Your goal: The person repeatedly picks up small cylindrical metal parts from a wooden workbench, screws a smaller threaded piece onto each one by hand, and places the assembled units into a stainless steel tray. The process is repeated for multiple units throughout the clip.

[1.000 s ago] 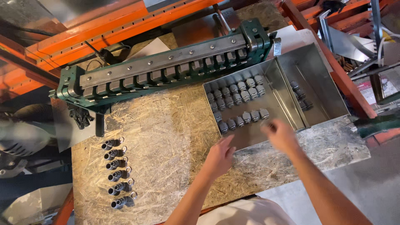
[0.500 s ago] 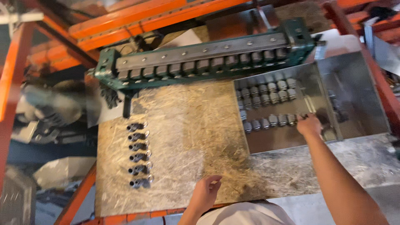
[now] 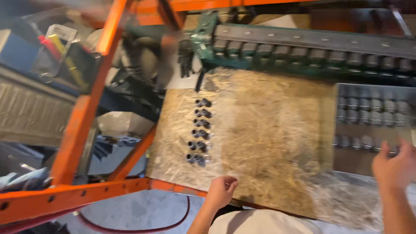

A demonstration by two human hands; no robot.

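Metal tray (image 3: 344, 167) of grey cylindrical fittings sits right of the chipboard table (image 3: 268, 143); the right hand (image 3: 396, 167) has stayed at its near edge, fingers loosely curled, while the left hand (image 3: 221, 193) has drawn back, loosely closed, empty.

Right hand (image 3: 395, 164) at metal tray (image 3: 372, 167)

— What does the person wear?

— A pale, cream-coloured top (image 3: 260, 223) shows at the near edge, blurred, so no seam or print can be made out.

— Sleeves?

— None reach the forearms; both are bare to the wrist. The left hand (image 3: 221, 191) and right hand (image 3: 396, 167) are bare too: no gloves, and no rings or watch show.
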